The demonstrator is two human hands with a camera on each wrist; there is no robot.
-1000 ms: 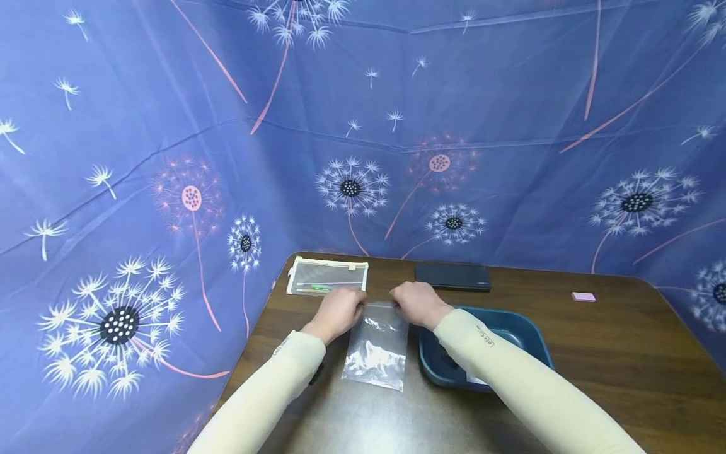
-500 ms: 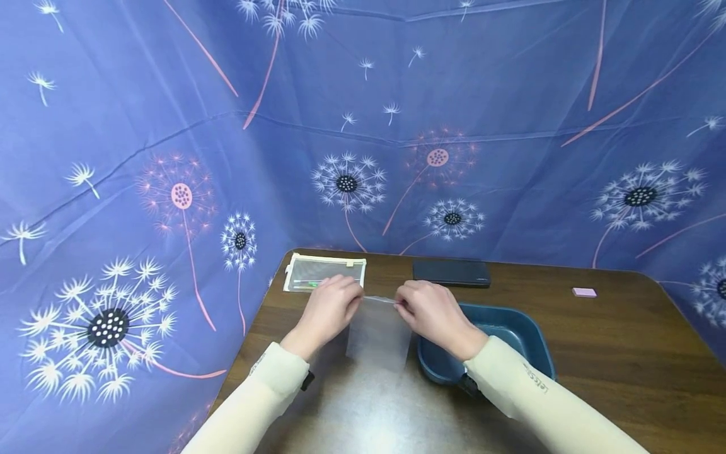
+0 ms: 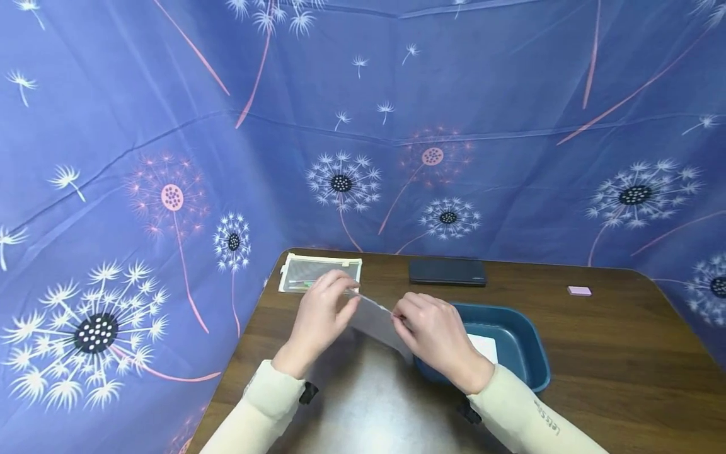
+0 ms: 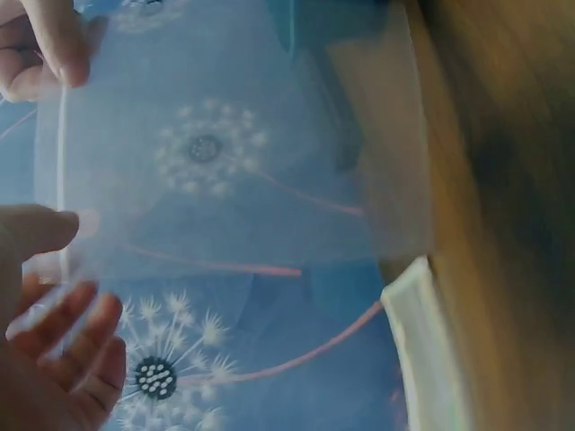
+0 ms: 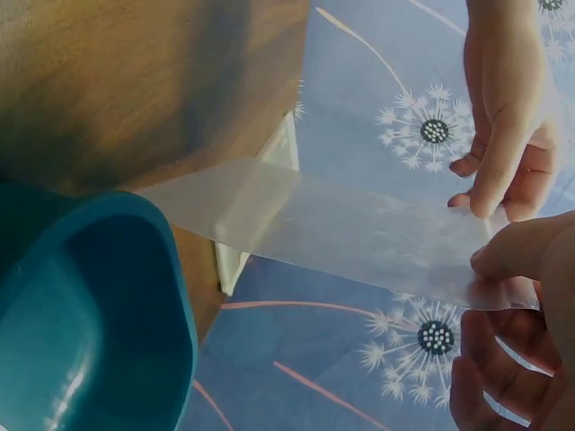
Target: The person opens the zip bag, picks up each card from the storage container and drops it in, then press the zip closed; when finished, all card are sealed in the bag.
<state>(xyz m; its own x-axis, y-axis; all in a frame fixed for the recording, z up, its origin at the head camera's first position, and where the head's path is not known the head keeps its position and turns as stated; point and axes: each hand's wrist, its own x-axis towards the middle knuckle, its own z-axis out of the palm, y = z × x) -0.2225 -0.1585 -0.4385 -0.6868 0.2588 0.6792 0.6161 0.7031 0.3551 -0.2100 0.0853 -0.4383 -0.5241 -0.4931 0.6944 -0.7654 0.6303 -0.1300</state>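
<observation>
Table (image 3: pixel 601 359), left to right. Far left corner: one pale-edged pouch (image 3: pixel 305 267), flat. In front of it, left hand (image 3: pixel 319 315) pinches the strip edge of one clear bag (image 3: pixel 371 320); right hand (image 3: pixel 438 333) grips the same edge further right. Bag is aslant, off the table, left of mid-table, its lower end near the tray; contact cannot be told. Far edge, about mid-length: one dark case (image 3: pixel 447 272). Nearer than the case: one teal tray (image 3: pixel 535 337) with one white piece (image 3: pixel 485 348) visible inside. Towards far right corner: one pink block (image 3: pixel 579 291).

Progress, judged: bag raised and held at its strip by two hands. No contents show through the film; parting of the mouth cannot be confirmed. Setting the bag down not done.
</observation>
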